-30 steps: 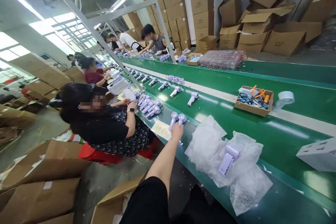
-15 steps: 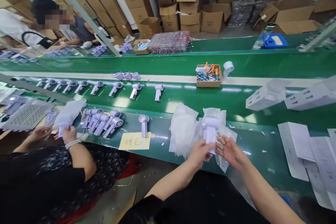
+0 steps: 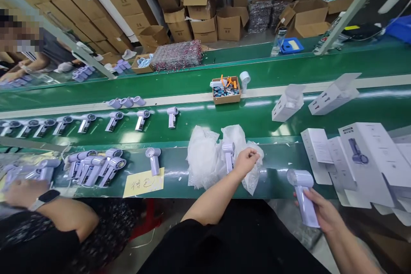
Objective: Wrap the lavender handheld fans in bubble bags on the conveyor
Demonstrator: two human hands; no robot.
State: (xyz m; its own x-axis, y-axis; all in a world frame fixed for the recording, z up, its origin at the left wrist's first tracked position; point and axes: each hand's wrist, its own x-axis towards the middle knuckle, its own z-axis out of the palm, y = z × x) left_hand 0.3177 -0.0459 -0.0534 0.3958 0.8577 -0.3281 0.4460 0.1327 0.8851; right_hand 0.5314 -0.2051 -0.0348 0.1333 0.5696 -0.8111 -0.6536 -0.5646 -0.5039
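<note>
My right hand (image 3: 323,212) grips a lavender handheld fan (image 3: 305,199) by its handle, off to the right at the table's near edge. The fan's round head points up and left. My left hand (image 3: 246,162), fingers pinched together, is on a translucent white wrapping bag (image 3: 253,182). Just left of that hand another lavender fan (image 3: 228,154) lies among the bags, its lower end partly hidden by my wrist. More white bags (image 3: 202,158) are heaped beside it.
A lone fan (image 3: 153,160) touches a yellow handwritten card (image 3: 143,182). Several fans (image 3: 96,165) lie near a co-worker's hand (image 3: 27,192) at left. More fans line the green belt (image 3: 199,124). White boxes (image 3: 366,158) stand at right, and a small carton (image 3: 226,99) holds parts.
The view has swung right. My right hand, open beside the bags before, now holds a fan farther right. My left hand has left the fan and pinches at the bag.
</note>
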